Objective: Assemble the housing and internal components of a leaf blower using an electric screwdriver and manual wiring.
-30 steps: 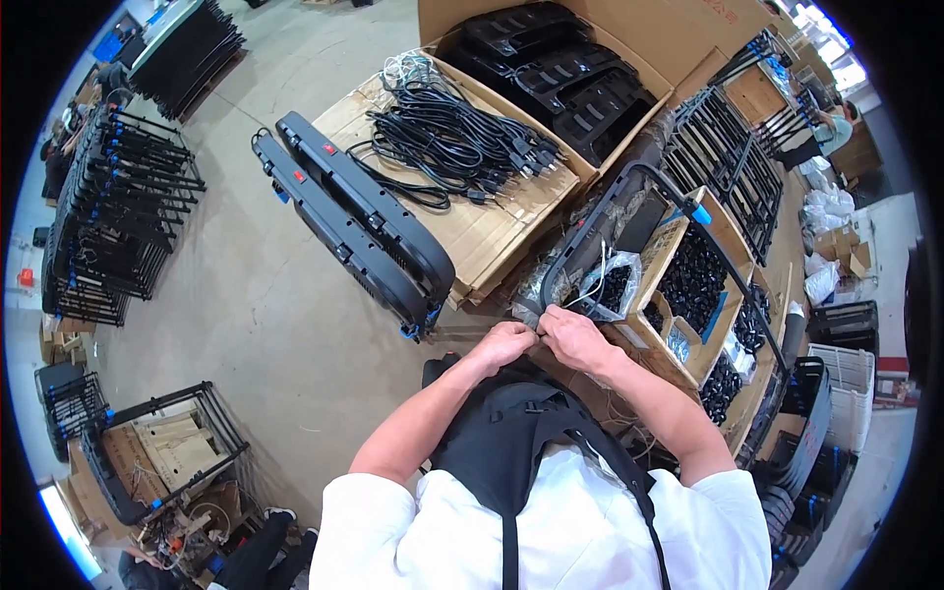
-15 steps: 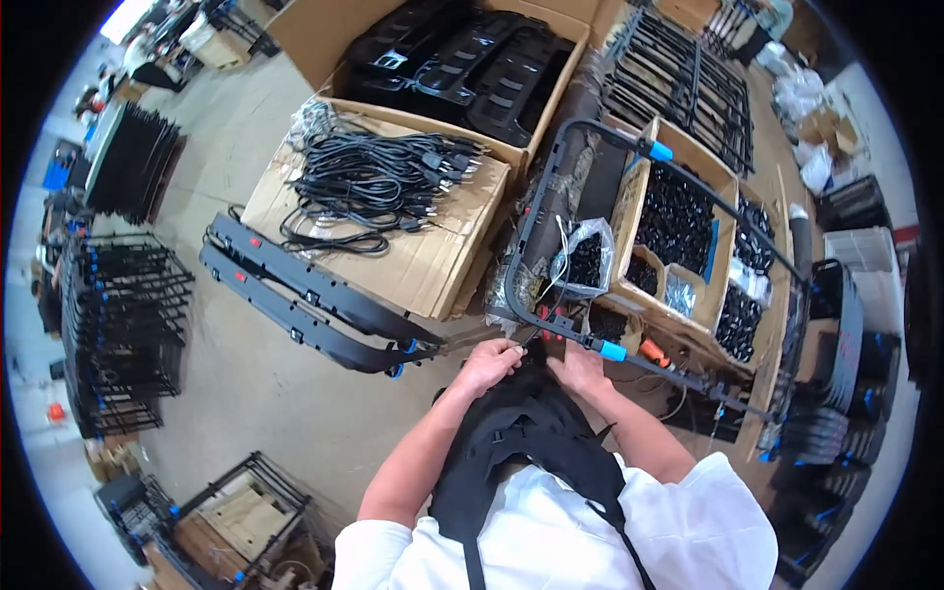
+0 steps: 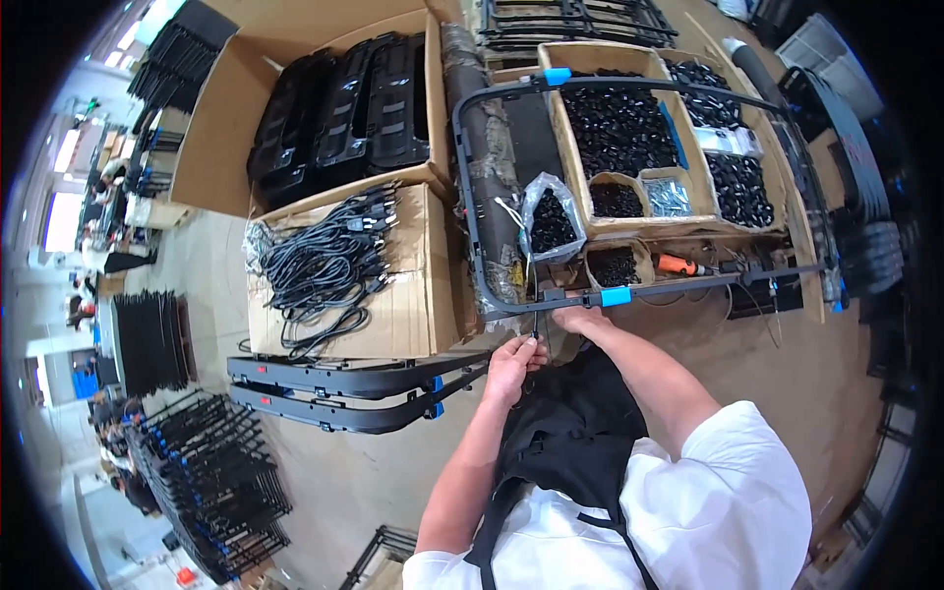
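Observation:
A black tubular frame [image 3: 688, 280] with blue clips lies across the workbench in front of me. My right hand [image 3: 582, 319] rests against the underside of its near bar, close to a blue clip [image 3: 616, 296]. My left hand [image 3: 513, 364] is just below the bar with its fingers pinched on a thin black cable tie [image 3: 534, 320] that runs up to the bar. The fingers of both hands are partly hidden, so the right hand's grip is unclear.
Cardboard trays of small black parts [image 3: 629, 128] and a clear bag of parts [image 3: 551, 218] sit inside the frame. A box topped with black cables [image 3: 324, 261] stands to the left, long black assemblies [image 3: 344, 388] below it, stacked wire racks [image 3: 211, 472] on the floor.
The view has swung so the bench and frame now lie straight ahead. Both hands stay at the frame's near bar; the left hand has dropped slightly below it.

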`<state>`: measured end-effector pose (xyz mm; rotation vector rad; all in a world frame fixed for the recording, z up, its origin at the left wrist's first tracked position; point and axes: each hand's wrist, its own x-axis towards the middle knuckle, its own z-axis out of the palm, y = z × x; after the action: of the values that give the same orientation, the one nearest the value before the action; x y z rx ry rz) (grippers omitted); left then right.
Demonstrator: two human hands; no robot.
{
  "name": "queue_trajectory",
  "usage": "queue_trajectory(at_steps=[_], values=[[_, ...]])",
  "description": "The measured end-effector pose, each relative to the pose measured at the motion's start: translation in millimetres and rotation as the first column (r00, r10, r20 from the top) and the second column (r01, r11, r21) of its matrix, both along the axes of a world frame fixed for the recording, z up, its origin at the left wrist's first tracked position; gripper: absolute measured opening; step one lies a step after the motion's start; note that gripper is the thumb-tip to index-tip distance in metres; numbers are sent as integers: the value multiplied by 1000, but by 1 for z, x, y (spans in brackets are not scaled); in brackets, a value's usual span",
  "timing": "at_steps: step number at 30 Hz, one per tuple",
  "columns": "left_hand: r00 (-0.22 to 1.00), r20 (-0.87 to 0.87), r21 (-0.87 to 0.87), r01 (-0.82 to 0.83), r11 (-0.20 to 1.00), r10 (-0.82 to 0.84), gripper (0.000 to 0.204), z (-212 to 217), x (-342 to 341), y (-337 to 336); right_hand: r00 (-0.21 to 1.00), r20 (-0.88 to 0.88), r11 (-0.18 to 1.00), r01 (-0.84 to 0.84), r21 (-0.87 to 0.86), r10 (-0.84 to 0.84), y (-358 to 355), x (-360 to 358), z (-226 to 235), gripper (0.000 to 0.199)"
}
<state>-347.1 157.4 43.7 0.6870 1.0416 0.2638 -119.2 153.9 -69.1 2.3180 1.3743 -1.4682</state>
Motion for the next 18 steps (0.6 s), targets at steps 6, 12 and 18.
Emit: queue_trajectory(at_steps=[6,12,18], values=[[998,21,14,-54,998,54,29,-9,-13,-2,975,-127,972,197,128,-181,-109,-52,108,51],[999,25,67,-44,997,42,29,-7,0,3,955,-137,895,295,335,-263,-138,-72,136,69],[993,-59,190,-90,978,102,27,-5,4,-4,973,-153,931,214,296,-175,-126,-79,148,83]])
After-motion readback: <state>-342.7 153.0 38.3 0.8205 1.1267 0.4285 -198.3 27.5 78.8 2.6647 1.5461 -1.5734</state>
